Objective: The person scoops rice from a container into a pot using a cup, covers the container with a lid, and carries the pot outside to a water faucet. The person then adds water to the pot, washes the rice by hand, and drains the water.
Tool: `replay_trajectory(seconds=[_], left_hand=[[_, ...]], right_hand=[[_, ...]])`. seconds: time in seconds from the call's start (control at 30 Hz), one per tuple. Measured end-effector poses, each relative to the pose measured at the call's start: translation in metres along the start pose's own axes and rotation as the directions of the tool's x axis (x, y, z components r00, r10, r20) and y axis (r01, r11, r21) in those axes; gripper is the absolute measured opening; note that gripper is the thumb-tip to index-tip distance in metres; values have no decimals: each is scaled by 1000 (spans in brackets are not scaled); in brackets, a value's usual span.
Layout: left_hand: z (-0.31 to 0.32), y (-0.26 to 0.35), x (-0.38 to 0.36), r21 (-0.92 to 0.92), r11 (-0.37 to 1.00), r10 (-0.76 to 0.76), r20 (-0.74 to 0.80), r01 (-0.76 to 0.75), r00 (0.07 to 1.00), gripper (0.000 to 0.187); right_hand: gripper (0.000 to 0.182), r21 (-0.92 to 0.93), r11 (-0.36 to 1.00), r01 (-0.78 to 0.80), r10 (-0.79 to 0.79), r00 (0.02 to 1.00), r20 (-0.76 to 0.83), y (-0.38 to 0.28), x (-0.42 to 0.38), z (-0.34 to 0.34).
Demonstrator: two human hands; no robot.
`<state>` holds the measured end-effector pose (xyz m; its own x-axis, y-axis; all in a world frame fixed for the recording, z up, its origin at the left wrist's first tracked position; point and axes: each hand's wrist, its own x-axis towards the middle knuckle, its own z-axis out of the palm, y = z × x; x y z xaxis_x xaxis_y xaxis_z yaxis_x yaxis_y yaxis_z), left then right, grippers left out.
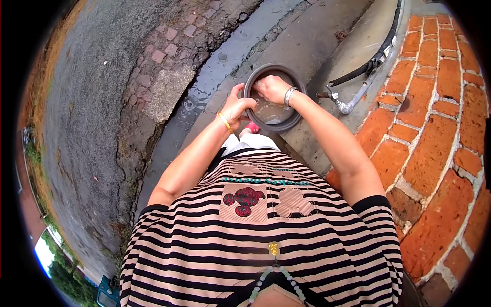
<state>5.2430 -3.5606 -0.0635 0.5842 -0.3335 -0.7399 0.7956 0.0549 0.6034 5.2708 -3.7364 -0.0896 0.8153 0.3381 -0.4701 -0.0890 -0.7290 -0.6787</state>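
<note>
Road (92, 117) is filling most of the left side of the view, grey and rough, with reddish stones (166, 48) showing along its broken edge. Brick wall (434, 133), orange with pale mortar, is curving down the right side. Our striped shirt (250, 227) is spreading across the foreground. Channel (217, 64) of shallow water is running diagonally between the road and a strip of concrete (294, 48); ripples are showing on its surface near our left forearm.

White trousers (255, 142) are showing just past the shirt hem. Dark hose (379, 57) is bending along the foot of the wall, and a grey pipe (352, 106) is lying near its lower end, to the right of our right wrist.

Pot (277, 66), round and grey, is sitting in front of us, beyond our knees, between channel and pipe; we cannot tell whether it is resting on the ground. It is holding cloudy water (271, 111).

Left hand (238, 108) is gripping the near-left side of the pot, thumb over the rim, fingers partly spread outside. Right hand (273, 89) is reaching inside, fingers curling down at the water; we cannot tell whether they are closing on anything.

Red shoe (252, 127) is peeking out beside the pot. Silver bangle (289, 96) is circling our right wrist, yellow bracelet (225, 122) our left.
</note>
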Motion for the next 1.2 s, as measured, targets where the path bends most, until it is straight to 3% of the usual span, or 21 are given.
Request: replay_trajectory(seconds=[0.2,0.3,0.33,0.43,0.47,0.57,0.6,0.7,0.73,0.83,0.93,1.07,1.2], left_hand=[[-9,5,5,-6,1000,-13,-2,13,1000,80],[-15,13,9,-18,999,-29,3,29,1000,79],[-18,15,13,-16,1000,-21,9,22,1000,82],[-29,20,25,-13,1000,-3,27,4,1000,87],[-31,24,27,-8,1000,-2,34,3,999,87],[-30,43,24,39,999,-16,31,15,999,84],[-30,49,22,60,998,-25,26,23,999,82],[-35,51,31,74,997,1,5,-1,1000,83],[-39,52,34,86,996,-12,-4,12,1000,83],[-53,58,41,90,995,-33,6,32,999,89],[-57,67,34,39,999,4,17,-5,1000,87],[-60,71,30,40,999,-1,-5,1,1000,81],[-67,73,27,23,1000,19,-17,-19,1000,79]], right_hand=[[50,-319,933,-167,101,972,-213,-12,-6,12],[51,-477,871,-121,14,975,-221,-19,-7,11],[39,-582,808,-93,-29,980,-198,-20,-7,10],[27,-733,664,-145,-124,946,-299,-14,-3,20],[24,-782,600,-172,-49,967,-250,-13,0,20],[22,-787,550,-280,88,956,-279,7,23,33],[21,-743,592,-310,204,951,-234,5,32,34],[21,-740,626,-246,354,935,-11,2,55,31],[21,-676,691,-255,336,942,-11,0,56,28],[19,-425,830,-362,279,928,-246,-16,51,19],[18,-363,898,-250,129,936,-327,-45,34,2],[22,-532,837,-132,-175,856,-487,-37,53,17],[22,-491,851,-187,-76,881,-467,-32,85,28]])
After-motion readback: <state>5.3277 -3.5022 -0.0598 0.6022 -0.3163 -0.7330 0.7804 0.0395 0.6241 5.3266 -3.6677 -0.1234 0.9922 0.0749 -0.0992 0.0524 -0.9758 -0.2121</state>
